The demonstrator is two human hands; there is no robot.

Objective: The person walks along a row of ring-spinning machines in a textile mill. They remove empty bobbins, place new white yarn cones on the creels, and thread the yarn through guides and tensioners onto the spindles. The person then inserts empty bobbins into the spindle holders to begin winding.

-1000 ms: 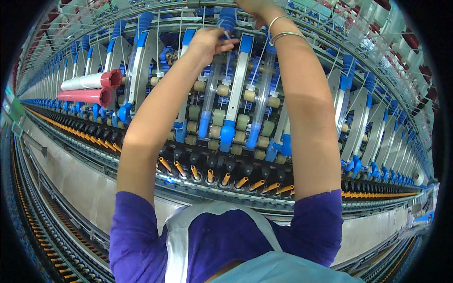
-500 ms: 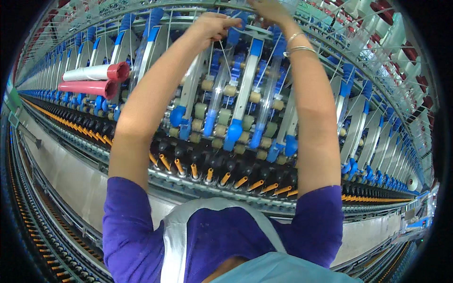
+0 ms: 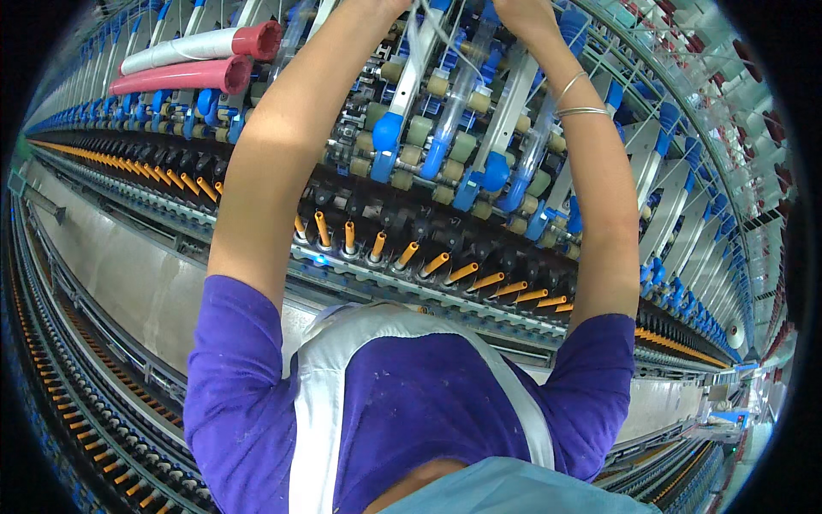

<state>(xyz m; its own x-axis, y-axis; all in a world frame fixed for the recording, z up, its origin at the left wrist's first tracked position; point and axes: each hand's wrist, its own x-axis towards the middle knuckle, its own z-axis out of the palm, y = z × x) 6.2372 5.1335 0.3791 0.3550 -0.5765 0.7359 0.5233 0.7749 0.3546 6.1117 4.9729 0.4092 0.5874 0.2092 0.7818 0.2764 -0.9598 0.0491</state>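
Note:
Both my arms reach up over a spinning frame, and the top edge of the picture cuts off my fingers. Of my left hand [image 3: 387, 5] only the wrist side shows, close to white roving strands [image 3: 414, 34] that hang in loose loops before a grey arm with a blue end [image 3: 386, 133]. Whether the fingers grip these strands is hidden. Farther right, my right hand [image 3: 524, 12] is above a clear tube with a blue lower end [image 3: 514, 195], beside another grey arm [image 3: 507, 107]. Its fingers are out of sight too.
A white-wound bobbin [image 3: 184, 53] and a pink bobbin [image 3: 175, 77] rest across the machine at left. Below the rollers runs a row of orange spindles [image 3: 407, 254] on a metal rail [image 3: 437, 295]. Red and white bobbins [image 3: 741, 64] hang at upper right.
The machine appears higher and tilted further in the picture. Both hands have gone up to the top edge, so the left fingers, seen bent near a strand before, are now cut off.

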